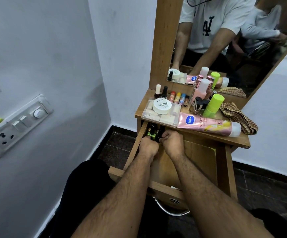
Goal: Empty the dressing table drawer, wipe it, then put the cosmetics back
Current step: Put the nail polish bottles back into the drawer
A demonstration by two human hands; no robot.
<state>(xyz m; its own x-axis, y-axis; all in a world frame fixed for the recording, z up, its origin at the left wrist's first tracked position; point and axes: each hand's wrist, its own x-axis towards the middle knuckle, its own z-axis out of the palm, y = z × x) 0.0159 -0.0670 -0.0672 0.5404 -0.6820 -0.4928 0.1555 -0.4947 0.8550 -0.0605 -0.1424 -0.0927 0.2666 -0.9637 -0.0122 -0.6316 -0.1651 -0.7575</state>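
head view: both hands (159, 143) grip dark bottles (157, 130) inside the open wooden drawer (140, 140).

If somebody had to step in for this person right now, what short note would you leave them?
Left hand and right hand are both deep in the open drawer, each gripping a dark bottle at the back; the left one has a green cap.
Already out on the tabletop: Vaseline tube, nail polish remover tub, clear organiser box, green-capped bottle, checked cloth.
Left: clear the last bottles, wipe, refill.
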